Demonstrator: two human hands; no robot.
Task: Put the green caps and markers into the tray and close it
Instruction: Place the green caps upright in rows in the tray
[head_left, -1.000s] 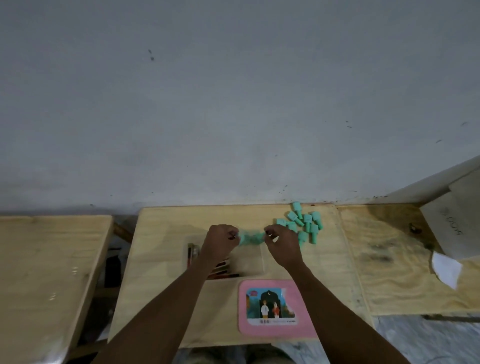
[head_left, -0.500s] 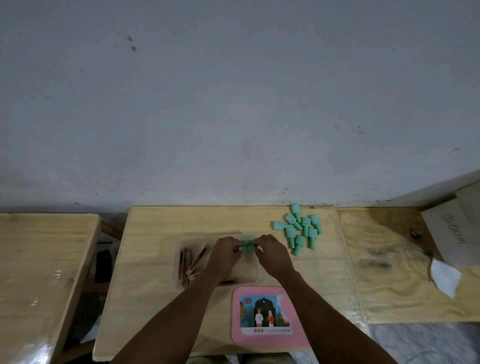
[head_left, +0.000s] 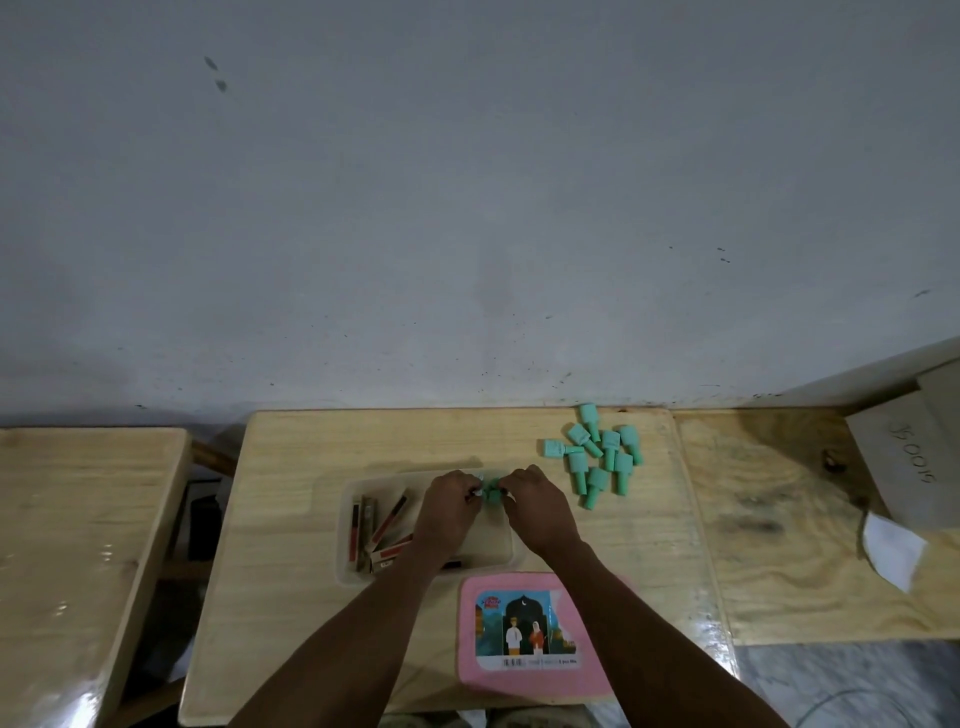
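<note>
My left hand (head_left: 449, 506) and my right hand (head_left: 540, 512) were close together above the far edge of the clear tray (head_left: 344, 540), and both pinched a small green piece (head_left: 491, 492) from its two sides with curled fingertips. I could not tell if it was one cap or several pressed together. The piece was exactly between my two hands, over the tray. Some markers (head_left: 382, 525) lay inside the tray, in its left part, just beside my left hand. The other green caps (head_left: 597, 460) lay in a loose pile on the wooden table (head_left: 291, 493), near my right hand on its far right side. The pink lid (head_left: 519, 670) lay flat on the table, just in front of the tray, between my forearms.
</note>
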